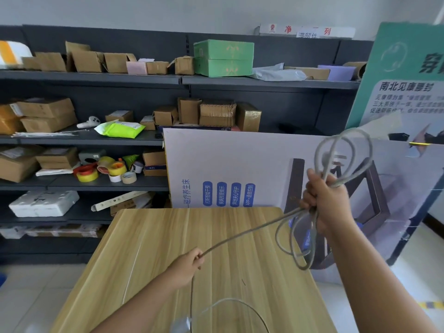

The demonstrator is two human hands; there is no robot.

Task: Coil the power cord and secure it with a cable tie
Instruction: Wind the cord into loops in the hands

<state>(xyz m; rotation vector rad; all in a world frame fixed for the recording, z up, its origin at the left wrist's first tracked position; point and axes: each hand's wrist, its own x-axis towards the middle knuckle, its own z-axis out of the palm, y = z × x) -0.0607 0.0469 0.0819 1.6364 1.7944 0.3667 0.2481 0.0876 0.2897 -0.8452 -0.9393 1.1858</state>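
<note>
Nearest to me, at the bottom centre of the frame, a blurred grey plug end [181,324] of the power cord [242,235] dangles just below my view, with a loose thin loop of cord curving beside it over the wooden surface [149,248].

My left hand [187,266], lower centre, is closed in a pinch around the cord, guiding a taut stretch that runs up and right. My right hand [324,198], raised at the right of the frame, is closed in a fist around a bundle of loops: some stand above the fist, others hang below it, off the far right edge of the surface.

I judge the coiling as partly done. Several loops are gathered, but a long run of cord between my hands, plus the slack near the plug, remains to be wound in. No cable tie is on the bundle, and I cannot pick one out with certainty anywhere.

Beyond the surface, printed boards [240,164] lean at centre and right; dark shelves [96,78] of cardboard boxes and tape rolls [105,169] fill the left.
</note>
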